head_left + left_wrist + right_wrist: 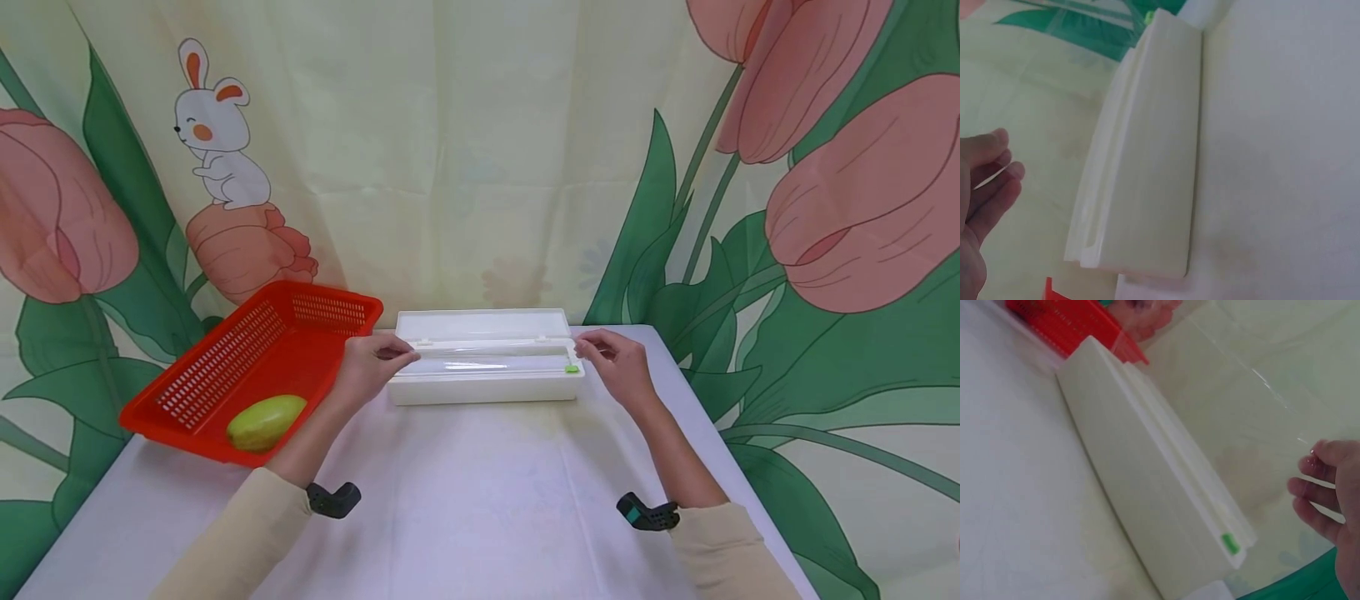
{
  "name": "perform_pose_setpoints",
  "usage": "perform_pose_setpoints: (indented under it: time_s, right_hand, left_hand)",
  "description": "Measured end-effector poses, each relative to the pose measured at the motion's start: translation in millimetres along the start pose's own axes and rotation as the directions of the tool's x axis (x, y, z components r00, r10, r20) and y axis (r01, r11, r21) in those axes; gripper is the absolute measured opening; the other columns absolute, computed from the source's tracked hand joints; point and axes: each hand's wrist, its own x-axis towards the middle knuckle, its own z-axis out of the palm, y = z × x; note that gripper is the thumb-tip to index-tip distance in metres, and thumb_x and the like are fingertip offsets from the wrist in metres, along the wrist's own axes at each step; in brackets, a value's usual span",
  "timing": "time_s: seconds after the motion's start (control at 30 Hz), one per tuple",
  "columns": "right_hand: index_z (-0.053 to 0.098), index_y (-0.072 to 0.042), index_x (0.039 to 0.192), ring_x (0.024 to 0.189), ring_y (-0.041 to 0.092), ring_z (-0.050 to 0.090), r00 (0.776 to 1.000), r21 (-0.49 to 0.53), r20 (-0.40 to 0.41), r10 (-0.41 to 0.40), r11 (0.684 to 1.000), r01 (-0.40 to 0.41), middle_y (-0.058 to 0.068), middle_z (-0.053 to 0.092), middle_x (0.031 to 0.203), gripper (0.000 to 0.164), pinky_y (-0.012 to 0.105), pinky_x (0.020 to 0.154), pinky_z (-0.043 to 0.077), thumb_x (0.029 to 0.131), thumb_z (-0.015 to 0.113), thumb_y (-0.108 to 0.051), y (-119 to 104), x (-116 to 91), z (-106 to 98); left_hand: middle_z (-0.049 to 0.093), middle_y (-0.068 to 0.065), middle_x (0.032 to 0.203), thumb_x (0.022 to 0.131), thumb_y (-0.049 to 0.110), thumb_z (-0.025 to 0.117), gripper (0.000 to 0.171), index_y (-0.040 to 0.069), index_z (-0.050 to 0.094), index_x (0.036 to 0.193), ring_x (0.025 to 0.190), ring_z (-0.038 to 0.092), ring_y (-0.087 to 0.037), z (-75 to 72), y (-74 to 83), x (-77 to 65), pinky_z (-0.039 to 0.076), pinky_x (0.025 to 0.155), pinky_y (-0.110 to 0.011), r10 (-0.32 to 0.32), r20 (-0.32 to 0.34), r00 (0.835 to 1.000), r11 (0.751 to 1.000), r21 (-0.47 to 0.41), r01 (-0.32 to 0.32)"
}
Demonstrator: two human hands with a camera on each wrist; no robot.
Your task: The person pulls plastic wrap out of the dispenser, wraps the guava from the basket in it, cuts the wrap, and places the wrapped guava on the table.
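Observation:
A white cling film dispenser box [486, 390] stands on the table with its lid [482, 322] raised at the back. Clear cling film [1261, 378] stretches above the box, seen mainly by its glints. At the box's left end my left hand [372, 367] pinches one side of the film between thumb and fingers. My right hand [618, 367] pinches the other side at the right end. In the right wrist view, the film runs to the thumb and fingertip. A small green piece [573, 369] sits at the front rim's right end.
To the left, a red plastic basket [174, 446] with slotted walls holds a green-yellow oval fruit [266, 422], close beside my left forearm. A white cloth covers the table [480, 500]. Behind it hangs a curtain [495, 167] printed with tulips and a rabbit.

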Motion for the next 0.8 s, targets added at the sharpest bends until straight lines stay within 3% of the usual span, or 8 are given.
perform_pose_setpoints:
  time_s: [0.17,0.27,0.33,0.47,0.57,0.67,0.8]
  right_hand:
    - [0.070,-0.007,0.107,0.085,0.011,0.067,1.000,-0.001,-0.001,-0.005,1.000,0.005,0.011,0.074,0.094,0.022,0.002,0.076,0.046,0.093,0.064,-0.024,-1.3,-1.3,-1.9]
    - [0.070,-0.007,0.106,0.081,-0.003,0.062,1.000,-0.004,-0.003,-0.010,1.000,0.010,0.010,0.074,0.094,0.023,0.003,0.076,0.046,0.093,0.064,-0.025,-2.6,-1.4,-2.8]
    - [0.070,-0.007,0.106,0.081,-0.005,0.061,1.000,-0.006,-0.003,-0.010,1.000,0.010,0.010,0.074,0.094,0.023,0.003,0.076,0.046,0.093,0.064,-0.025,-3.7,-1.5,-3.3]
    - [0.069,-0.007,0.106,0.086,0.009,0.067,1.000,-0.004,0.007,-0.016,1.000,0.016,0.011,0.074,0.095,0.021,0.003,0.075,0.046,0.093,0.065,-0.022,-5.0,-1.8,-3.9]
    - [0.069,-0.005,0.105,0.089,0.022,0.068,1.000,0.005,0.017,-0.026,1.000,0.026,0.012,0.073,0.096,0.016,0.003,0.074,0.047,0.093,0.064,-0.016,-4.5,-2.2,-4.1]
    - [0.069,-0.005,0.104,0.091,0.025,0.068,0.999,0.003,0.020,-0.041,0.999,0.041,0.012,0.073,0.098,0.014,0.003,0.075,0.046,0.093,0.063,-0.012,-3.4,-2.7,-3.6]
    - [0.069,-0.005,0.106,0.095,0.024,0.068,0.997,-0.017,0.003,-0.078,0.997,0.078,0.012,0.073,0.102,0.015,0.001,0.076,0.044,0.094,0.062,-0.012,-3.7,-3.2,-3.2]
  left_hand:
    - [0.074,-0.006,0.087,0.082,0.021,0.077,0.016,0.008,0.073,0.091,0.078,0.071,-0.018,-1.7,1.6,-2.0,0.059,0.075,-0.028,-0.019,0.003,1.000,0.998,-0.052,0.020]
    - [0.073,-0.008,0.089,0.082,0.019,0.077,0.016,0.008,0.067,0.088,0.081,0.072,-0.020,-2.9,0.7,-2.1,0.059,0.078,-0.029,-0.004,0.006,1.000,0.996,-0.084,0.005]
    - [0.072,-0.009,0.093,0.083,0.017,0.077,0.018,0.008,0.065,0.092,0.084,0.072,-0.021,-4.0,0.4,-2.0,0.059,0.081,-0.034,0.013,0.030,0.999,0.995,-0.099,-0.010]
    - [0.070,-0.009,0.098,0.084,0.013,0.074,0.025,0.008,0.068,0.108,0.089,0.070,-0.021,-5.9,-0.1,-1.2,0.058,0.085,-0.044,0.072,0.105,0.992,0.995,-0.075,-0.065]
    - [0.068,-0.008,0.100,0.085,0.009,0.073,0.022,0.009,0.072,0.107,0.091,0.067,-0.021,-7.3,-0.5,-0.8,0.058,0.085,-0.045,0.105,0.133,0.986,0.994,-0.056,-0.098]
    - [0.067,-0.007,0.100,0.084,0.008,0.073,0.015,0.009,0.075,0.099,0.091,0.066,-0.021,-8.3,-0.8,-1.7,0.059,0.083,-0.043,0.111,0.121,0.986,0.993,-0.054,-0.105]
    - [0.071,-0.006,0.101,0.084,0.014,0.074,0.015,0.012,0.076,0.099,0.092,0.066,-0.020,-8.4,-2.0,-3.8,0.060,0.077,-0.030,0.105,0.066,0.992,0.993,-0.064,-0.101]
